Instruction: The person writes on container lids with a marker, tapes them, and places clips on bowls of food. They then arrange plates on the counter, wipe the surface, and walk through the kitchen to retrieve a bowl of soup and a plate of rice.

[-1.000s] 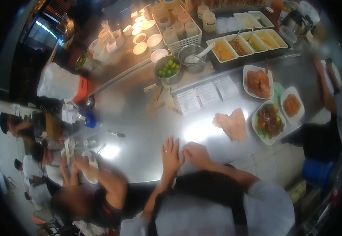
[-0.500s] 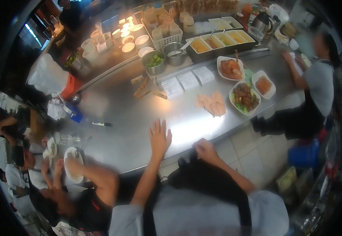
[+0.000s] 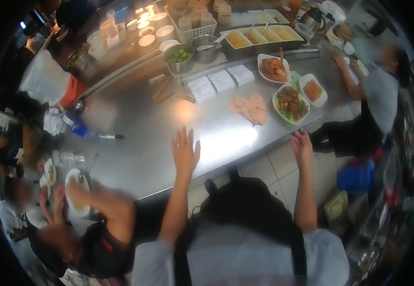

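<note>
My left hand (image 3: 185, 150) lies with fingers spread on the steel counter (image 3: 135, 162), near its front edge, holding nothing. Over the counter's edge, to the right, my right hand (image 3: 302, 144) has its fingers partly curled and apart; a small dark thing shows at the fingertips, too small to make out. Closest to that hand is a white bowl of glazed meat and greens (image 3: 291, 104). Behind it stand a bowl of reddish meat (image 3: 273, 68) and a smaller bowl of orange food (image 3: 313, 90). Crumpled pinkish sheets (image 3: 250, 108) and printed papers (image 3: 223, 81) lie mid-counter.
A person (image 3: 381, 95) stands at the right end. Another person (image 3: 102, 209) at the left reaches over an oval plate (image 3: 77, 209). A marker (image 3: 111, 137) lies on the counter. Food trays (image 3: 264, 36), a pot of limes (image 3: 179, 58) and a bottle basket (image 3: 197, 32) line the back.
My right hand has moved right and forward from near my body, its fingers now more extended. My left hand stays spread on the counter. The whole view has shifted slightly.
</note>
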The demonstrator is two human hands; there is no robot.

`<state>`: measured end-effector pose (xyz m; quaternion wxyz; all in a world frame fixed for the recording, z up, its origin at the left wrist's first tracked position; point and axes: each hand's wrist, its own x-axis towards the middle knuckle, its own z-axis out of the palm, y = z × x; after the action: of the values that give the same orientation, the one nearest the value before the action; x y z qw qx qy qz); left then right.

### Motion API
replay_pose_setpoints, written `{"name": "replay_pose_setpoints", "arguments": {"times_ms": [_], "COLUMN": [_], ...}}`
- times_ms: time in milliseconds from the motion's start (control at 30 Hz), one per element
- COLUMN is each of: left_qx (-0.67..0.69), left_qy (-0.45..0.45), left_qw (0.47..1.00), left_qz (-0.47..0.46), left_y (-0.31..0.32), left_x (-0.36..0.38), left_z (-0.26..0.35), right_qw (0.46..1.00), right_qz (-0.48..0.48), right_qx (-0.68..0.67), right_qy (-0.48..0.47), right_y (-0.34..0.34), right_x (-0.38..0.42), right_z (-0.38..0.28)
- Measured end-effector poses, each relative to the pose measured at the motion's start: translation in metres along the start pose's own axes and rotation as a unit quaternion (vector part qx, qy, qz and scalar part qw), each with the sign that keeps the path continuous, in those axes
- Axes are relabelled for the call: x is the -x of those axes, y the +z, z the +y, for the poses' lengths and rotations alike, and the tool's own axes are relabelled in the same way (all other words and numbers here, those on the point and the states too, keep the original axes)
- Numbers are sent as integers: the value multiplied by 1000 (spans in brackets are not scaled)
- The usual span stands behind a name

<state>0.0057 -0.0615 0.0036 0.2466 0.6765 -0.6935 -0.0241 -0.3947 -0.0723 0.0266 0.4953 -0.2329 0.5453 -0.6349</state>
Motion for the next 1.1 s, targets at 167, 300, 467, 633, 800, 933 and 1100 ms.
{"name": "replay_pose_setpoints", "arguments": {"times_ms": [167, 300, 467, 633, 800, 933, 1100], "left_qx": [3, 9, 13, 9, 259, 573, 739], "left_qy": [-7, -3, -15, -21, -154, -268, -313], "left_qw": [1000, 1000, 1000, 1000, 954, 773, 591], "left_qz": [11, 14, 10, 13, -9, -54, -80], "left_y": [1, 1, 0, -1, -1, -12, -20], "left_x": [-4, -5, -7, -10, -4, 9, 18], "left_z": [3, 6, 9, 11, 0, 21, 17], "right_qw": [999, 998, 998, 999, 980, 908, 874], "right_qz": [-46, -56, -26, -14, -170, -353, -434], "right_qx": [-19, -28, -52, 26, 73, 133, 74], "right_qy": [11, 26, 40, 40, 67, 181, 207], "right_y": [13, 16, 17, 24, 52, 81, 143], "right_x": [-38, -46, -60, -46, -6, 4, 30], "right_z": [-12, -4, 2, -14, -26, 7, 35]}}
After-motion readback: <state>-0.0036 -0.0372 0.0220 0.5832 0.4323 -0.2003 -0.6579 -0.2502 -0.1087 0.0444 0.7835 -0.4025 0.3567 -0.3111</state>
